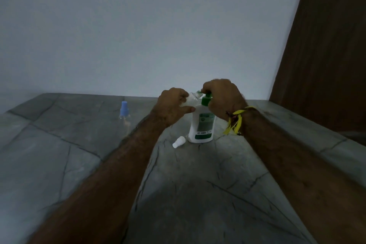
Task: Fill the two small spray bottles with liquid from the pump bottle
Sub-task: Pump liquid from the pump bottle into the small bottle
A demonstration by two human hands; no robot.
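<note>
From the head view, the pump bottle (202, 123) stood upright on the grey desk (59, 154). The right hand (221, 99) curled over its green pump head, while the left hand (174, 105) gripped a clear small spray bottle (191, 100) tilted at the nozzle. A white spray cap (178, 142) lay just beside the pump bottle's base; a blue-capped spray bottle (124, 112) stood well apart, left.

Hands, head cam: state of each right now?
Left hand: grips the small clear spray bottle, held at the pump's nozzle.
Right hand: curled over the green pump head of the pump bottle.
</note>
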